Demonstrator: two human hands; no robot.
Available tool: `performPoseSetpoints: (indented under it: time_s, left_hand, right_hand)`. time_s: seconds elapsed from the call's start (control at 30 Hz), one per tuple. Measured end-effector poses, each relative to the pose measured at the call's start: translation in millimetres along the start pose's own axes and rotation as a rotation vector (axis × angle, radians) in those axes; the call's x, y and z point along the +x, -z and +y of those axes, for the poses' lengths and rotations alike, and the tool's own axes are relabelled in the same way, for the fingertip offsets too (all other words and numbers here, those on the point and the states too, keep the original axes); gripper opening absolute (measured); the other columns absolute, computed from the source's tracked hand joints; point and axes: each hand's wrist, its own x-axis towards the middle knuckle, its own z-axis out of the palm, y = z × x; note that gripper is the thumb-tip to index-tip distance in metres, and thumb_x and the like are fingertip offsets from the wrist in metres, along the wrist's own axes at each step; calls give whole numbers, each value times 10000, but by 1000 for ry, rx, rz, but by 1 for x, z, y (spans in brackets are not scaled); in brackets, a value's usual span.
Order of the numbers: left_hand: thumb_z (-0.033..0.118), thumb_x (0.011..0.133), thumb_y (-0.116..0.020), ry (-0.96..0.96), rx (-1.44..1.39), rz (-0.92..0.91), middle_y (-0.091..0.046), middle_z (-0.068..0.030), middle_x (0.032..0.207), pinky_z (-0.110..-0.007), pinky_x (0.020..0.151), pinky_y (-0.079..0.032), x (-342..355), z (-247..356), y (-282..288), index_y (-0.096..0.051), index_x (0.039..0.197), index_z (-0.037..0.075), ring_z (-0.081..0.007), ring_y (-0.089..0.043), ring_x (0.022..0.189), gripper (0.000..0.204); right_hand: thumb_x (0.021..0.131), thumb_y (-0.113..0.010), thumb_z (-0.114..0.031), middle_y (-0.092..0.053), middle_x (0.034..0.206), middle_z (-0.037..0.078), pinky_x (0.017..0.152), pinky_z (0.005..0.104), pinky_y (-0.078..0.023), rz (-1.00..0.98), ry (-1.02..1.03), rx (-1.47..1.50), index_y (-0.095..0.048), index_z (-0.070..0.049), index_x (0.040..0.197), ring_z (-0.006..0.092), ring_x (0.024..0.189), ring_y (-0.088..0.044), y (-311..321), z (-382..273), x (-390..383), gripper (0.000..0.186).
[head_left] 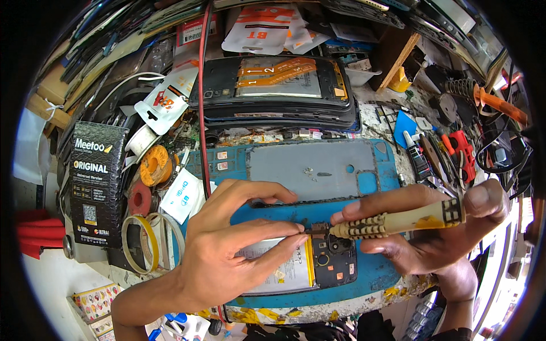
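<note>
On the blue repair mat [372, 273] lies an opened phone [335, 267], with a silver battery [284, 267] on its left and a dark board section with a camera ring on its right. My right hand [421, 233] grips a screwdriver [404, 223] by its cream, dark-banded handle, held nearly level with its front end pointing left over the phone. My left hand [239, 238] reaches over the battery, thumb and a fingertip pinched together at the battery's upper right edge, close to the screwdriver's front end. What they pinch is too small to make out.
Behind the mat's grey panel [307, 165], which bears tiny loose parts, sits a stack of phone frames [273, 102]. Tape rolls [142, 244], solder spools [154, 165] and a black package [98, 182] stand left. Pliers [463, 153] and a soldering iron [500, 108] lie right.
</note>
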Motion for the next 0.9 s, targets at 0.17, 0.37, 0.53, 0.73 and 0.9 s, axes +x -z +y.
performPoseSetpoints:
  time_s: [0.17,0.37,0.53,0.73,0.9]
  left_hand:
    - [8,696,-842,-7,23,-23,-675,-132,1074,-348,800,-534,0,1,2,-786,874,38,-262,-646,951,189]
    - [-31,681,-836,59,-31,-50,-660,-156,1099,-368,903,-533,-1,2,5,-798,886,36,-269,-652,1045,219]
    - [-28,680,-844,76,-44,-55,-660,-158,1102,-373,913,-534,-1,3,6,-798,876,38,-263,-649,1057,211]
    - [30,689,-869,20,-61,10,-697,-118,1062,-323,760,-536,1,1,1,-790,853,58,-232,-637,919,184]
    - [-6,682,-856,97,-78,-58,-658,-170,1110,-383,919,-525,-1,3,5,-792,877,15,-276,-650,1049,206]
  right_hand:
    - [865,-735,19,-676,956,334,795,492,-636,-59,72,-95,-151,-57,1190,400,851,-737,3,-3,4,673]
    - [852,-749,29,-678,927,332,758,507,-641,-48,10,-340,-122,-129,1146,415,825,-737,7,-16,6,710]
    - [846,-770,-6,-690,913,319,767,488,-640,-38,-37,-267,-120,-140,1144,398,809,-741,5,-19,2,727]
    - [853,-768,-30,-698,946,314,789,448,-632,-36,116,-123,-192,-70,1184,364,859,-745,3,-7,16,666]
    - [914,-586,-1,-638,1181,305,943,391,-562,-176,-388,215,-430,111,1266,344,1060,-686,8,-34,24,401]
